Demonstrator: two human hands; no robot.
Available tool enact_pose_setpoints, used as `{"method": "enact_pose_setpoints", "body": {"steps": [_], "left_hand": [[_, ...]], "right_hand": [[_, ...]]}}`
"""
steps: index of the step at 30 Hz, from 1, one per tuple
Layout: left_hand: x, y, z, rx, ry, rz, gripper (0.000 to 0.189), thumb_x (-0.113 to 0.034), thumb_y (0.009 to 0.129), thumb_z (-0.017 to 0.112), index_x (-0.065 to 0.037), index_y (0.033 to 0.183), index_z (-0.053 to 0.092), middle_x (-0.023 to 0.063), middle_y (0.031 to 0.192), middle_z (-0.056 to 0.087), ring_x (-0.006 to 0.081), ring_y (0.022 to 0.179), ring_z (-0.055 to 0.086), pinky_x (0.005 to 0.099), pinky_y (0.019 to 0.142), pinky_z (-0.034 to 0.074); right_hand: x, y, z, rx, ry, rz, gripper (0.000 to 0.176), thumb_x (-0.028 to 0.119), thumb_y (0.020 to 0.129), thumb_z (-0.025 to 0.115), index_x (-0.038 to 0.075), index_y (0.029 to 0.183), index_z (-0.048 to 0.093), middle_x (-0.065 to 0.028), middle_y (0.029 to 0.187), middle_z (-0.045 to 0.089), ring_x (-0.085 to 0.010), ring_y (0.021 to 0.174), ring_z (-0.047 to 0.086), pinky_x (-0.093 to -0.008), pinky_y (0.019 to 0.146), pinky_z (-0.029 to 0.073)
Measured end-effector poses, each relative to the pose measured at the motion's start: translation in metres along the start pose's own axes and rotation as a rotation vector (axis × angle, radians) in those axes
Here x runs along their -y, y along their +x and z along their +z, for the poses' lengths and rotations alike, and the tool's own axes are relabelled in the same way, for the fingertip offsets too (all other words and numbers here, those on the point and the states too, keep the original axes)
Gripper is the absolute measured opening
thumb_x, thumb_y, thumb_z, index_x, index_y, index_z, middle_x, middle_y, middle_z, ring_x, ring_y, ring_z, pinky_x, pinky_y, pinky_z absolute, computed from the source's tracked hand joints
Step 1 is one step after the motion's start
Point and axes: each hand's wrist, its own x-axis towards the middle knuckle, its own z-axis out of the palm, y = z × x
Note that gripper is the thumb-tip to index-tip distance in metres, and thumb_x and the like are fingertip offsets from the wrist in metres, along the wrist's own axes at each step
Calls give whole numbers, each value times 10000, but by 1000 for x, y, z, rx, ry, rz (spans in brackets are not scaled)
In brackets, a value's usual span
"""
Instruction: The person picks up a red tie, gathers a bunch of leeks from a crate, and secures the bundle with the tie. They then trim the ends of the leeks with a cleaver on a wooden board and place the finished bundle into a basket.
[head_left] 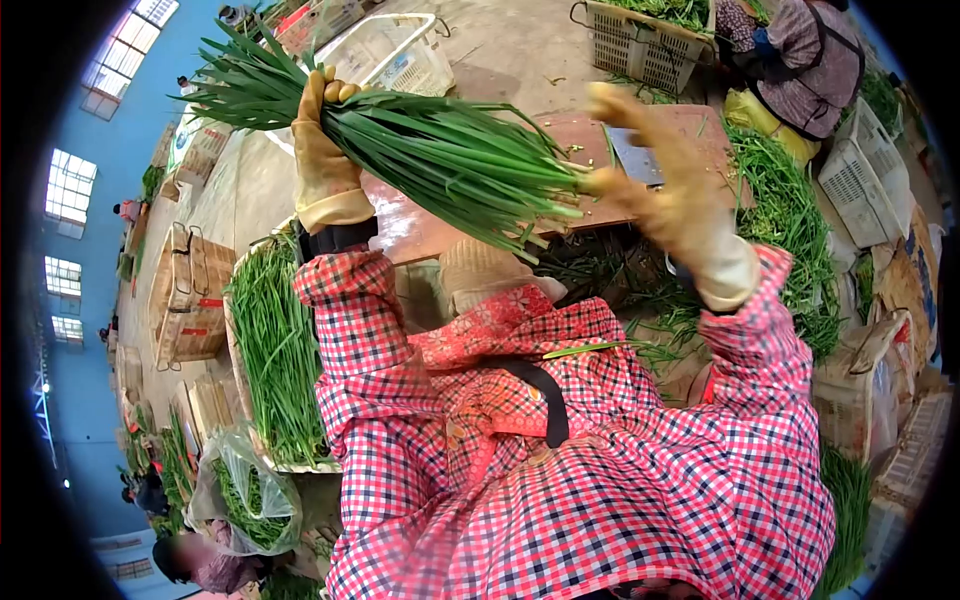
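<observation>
My left hand (pixel 325 150) has its gloved fingers closed tight round the bundle of green stalks (pixel 450 155), held across above the wooden board (pixel 420 230). My right hand (pixel 670 195), blurred, spreads its fingers wide at the bundle's cut end, over the board's cleaver (pixel 640 160).

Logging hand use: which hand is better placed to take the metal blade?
Likely right: the right hand is open beside the metal blade; the left hand grips the chive bundle.

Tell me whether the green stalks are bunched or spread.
Bunched: left hand clamps the stalks into one bundle; open right hand meets its cut ends.
</observation>
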Motion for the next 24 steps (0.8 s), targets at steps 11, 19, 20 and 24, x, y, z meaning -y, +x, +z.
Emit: {"method": "enact_pose_setpoints", "body": {"steps": [11, 19, 20, 24], "left_hand": [[-9, -31, -3, 60, -439, -73, 153, -192, 938, 633, -44, 954, 596, -40, 696, 543, 73, 658, 520, 270, 716, 440], [3, -41, -12, 201, -663, -104, 159, -182, 916, 655, -49, 954, 578, -49, 672, 515, 90, 625, 508, 280, 689, 414], [2, -41, -15, 220, -678, -106, 162, -184, 918, 652, -48, 961, 575, -47, 674, 514, 94, 628, 512, 284, 692, 417], [-2, -42, -28, 310, -722, -103, 198, -208, 935, 630, -31, 994, 564, -37, 686, 517, 110, 650, 529, 296, 703, 429]], "right_hand": [[-43, -79, -5, 340, 494, 643, 237, 169, 872, 724, 35, 1067, 707, -59, 923, 707, -137, 830, 657, -279, 791, 532], [-26, -56, 55, 353, 609, 599, 465, 305, 968, 603, 26, 1329, 510, -63, 819, 638, -111, 731, 573, -264, 671, 465], [-12, -52, 50, 394, 627, 730, 414, 281, 981, 579, 18, 1297, 530, -30, 730, 613, -88, 616, 532, -249, 582, 433], [-29, -92, 54, 209, 598, 563, 218, 204, 996, 529, 20, 1035, 639, -18, 680, 591, -107, 572, 533, -238, 533, 417]]}}
